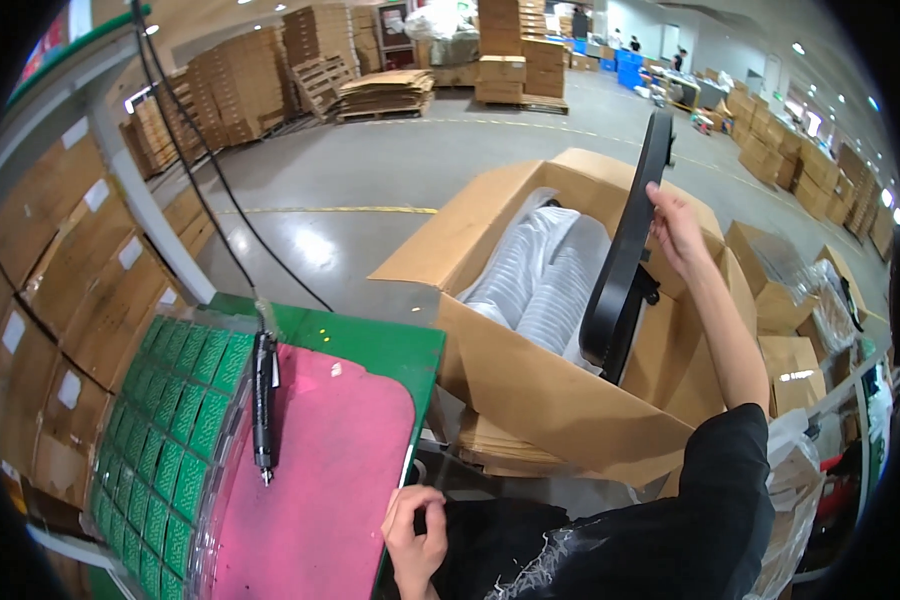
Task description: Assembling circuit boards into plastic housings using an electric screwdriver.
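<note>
My right hand [678,230] grips a long black bar-shaped part with a rounded end [622,270] near its upper end. The part stands tilted over the right half of an open cardboard box [550,375], its lower end at the box's near wall. Beside it in the box lie parts wrapped in white foam film [540,265]. Under the held part, another dark piece shows in part. My left hand [415,535] rests at the workbench's right edge with its fingers curled in and nothing visible in them.
The green workbench [370,335] carries a pink mat [320,450], a hanging black electric screwdriver [263,405] and a clear tray of green circuit boards [170,420]. Stacked cartons [60,270] stand at the left. More boxes [785,370] and plastic wrap lie at the right.
</note>
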`<state>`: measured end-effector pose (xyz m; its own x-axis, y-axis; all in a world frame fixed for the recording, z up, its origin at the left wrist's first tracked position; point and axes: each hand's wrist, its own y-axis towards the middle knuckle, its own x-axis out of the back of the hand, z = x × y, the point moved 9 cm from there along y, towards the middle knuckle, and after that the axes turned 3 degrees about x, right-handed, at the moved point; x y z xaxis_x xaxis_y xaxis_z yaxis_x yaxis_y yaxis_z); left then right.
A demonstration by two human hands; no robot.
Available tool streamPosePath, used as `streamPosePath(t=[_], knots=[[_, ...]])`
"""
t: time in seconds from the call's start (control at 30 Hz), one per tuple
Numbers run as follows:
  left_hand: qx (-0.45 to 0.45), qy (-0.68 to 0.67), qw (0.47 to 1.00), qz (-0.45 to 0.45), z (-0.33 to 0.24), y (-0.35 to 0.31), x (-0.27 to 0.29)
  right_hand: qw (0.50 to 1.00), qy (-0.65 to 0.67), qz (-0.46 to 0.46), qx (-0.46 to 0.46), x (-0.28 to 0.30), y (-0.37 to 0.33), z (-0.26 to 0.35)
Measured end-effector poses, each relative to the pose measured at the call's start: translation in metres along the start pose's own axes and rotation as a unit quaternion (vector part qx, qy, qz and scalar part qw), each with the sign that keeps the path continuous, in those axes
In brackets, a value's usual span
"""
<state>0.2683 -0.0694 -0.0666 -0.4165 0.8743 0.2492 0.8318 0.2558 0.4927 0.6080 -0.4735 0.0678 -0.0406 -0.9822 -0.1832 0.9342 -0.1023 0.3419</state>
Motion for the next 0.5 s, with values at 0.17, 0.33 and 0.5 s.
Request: streamPosePath(t=[0.17, 0.33, 0.5], knots=[[-0.039, -0.088, 0.995, -0.006, -0.047, 0.060, -0.021, 0.977, 0.050, 0.162, 0.129, -0.159, -0.063, 0.111], [-0.012, -0.237, 0.968, -0.080, -0.060, 0.057, 0.035, 0.687, -0.226, 0.523, 0.451, -0.287, -0.186, 0.153], [0.191, -0.387, 0.866, -0.254, -0.024, -0.063, 0.124, 0.357, -0.296, 0.595, 0.656, -0.351, -0.305, 0.077]])
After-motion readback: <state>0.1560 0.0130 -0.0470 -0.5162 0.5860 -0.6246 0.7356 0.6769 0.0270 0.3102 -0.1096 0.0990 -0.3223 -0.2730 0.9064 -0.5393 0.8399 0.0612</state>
